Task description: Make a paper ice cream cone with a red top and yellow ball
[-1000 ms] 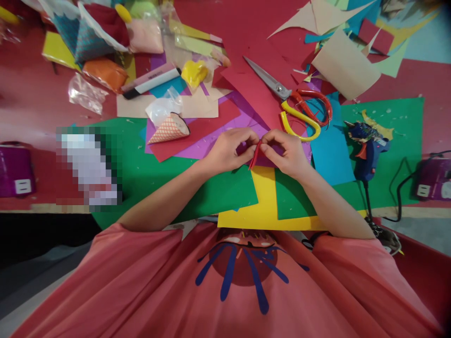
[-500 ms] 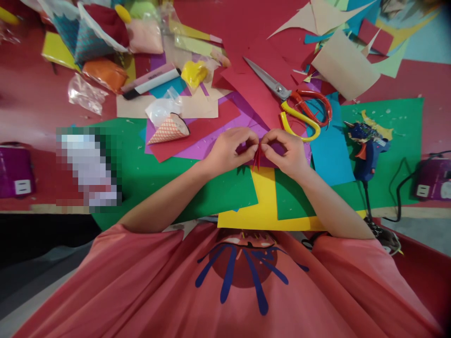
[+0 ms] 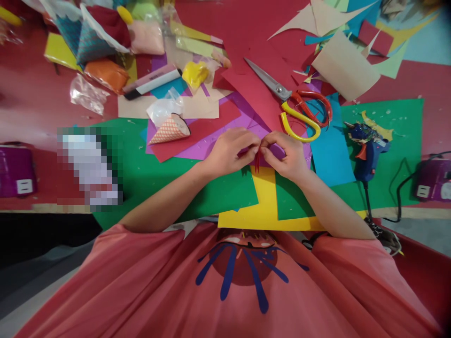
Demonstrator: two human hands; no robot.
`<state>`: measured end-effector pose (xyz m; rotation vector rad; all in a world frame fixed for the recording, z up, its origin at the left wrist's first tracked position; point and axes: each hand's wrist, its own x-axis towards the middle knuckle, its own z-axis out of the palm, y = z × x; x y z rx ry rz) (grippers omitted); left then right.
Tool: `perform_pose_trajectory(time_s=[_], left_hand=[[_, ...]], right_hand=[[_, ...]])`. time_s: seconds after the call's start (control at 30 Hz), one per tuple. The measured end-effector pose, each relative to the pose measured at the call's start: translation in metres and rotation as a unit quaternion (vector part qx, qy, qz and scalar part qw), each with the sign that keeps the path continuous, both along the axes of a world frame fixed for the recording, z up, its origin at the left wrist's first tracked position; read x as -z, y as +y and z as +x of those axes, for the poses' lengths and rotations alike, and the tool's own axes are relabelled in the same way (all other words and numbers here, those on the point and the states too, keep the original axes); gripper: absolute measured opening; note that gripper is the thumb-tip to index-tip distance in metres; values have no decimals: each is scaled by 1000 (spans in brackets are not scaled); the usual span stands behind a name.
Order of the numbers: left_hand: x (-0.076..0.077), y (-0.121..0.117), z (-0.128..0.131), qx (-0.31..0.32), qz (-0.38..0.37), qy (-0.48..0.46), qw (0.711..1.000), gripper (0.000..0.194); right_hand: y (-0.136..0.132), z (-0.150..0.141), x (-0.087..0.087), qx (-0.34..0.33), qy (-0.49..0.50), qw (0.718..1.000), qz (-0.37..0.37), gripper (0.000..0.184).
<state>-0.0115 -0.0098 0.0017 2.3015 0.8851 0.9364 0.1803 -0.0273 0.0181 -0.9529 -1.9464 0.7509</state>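
Observation:
Between my two hands is a small folded piece of red paper (image 3: pixel 257 162), its narrow pointed ends hanging down. My left hand (image 3: pixel 232 149) pinches it from one side with thumb and fingers. From the other side my right hand (image 3: pixel 286 152) grips the same piece, fingertips nearly touching the left ones. The upper part of the paper is hidden by my fingers. Beneath the hands lie purple paper (image 3: pixel 207 143), green sheets (image 3: pixel 218 192) and a yellow sheet (image 3: pixel 266 192). Just beyond my right hand rest scissors (image 3: pixel 282 91) with one red and one yellow handle.
A blue glue gun (image 3: pixel 368 157) with its cord lies at the right. A small paper cone (image 3: pixel 172 129) sits left of centre, near a marker (image 3: pixel 153 82) and a bag of yellow clay (image 3: pixel 195 75). Paper offcuts (image 3: pixel 347 65) are scattered at the back right.
The fingers have shifted slightly on the red paper, and its hanging ends sit closer together. Both hands stay in nearly the same place.

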Motion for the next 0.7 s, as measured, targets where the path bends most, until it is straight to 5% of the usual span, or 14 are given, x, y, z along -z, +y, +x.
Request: perform_pose_trajectory(time_s=[0.17,0.4,0.7], left_hand=[[1,0,0,-5,21,28,999,29],[0,-1,4,-21,-40,5,999,20],[0,1,5,-14,-107,-24,994,8]], right_hand=[[-1,0,0,4,-25,1000,11,9],[-2,-1,-1,31,25,999,14,9],[4,-2,5,26,83,985,-147,14]])
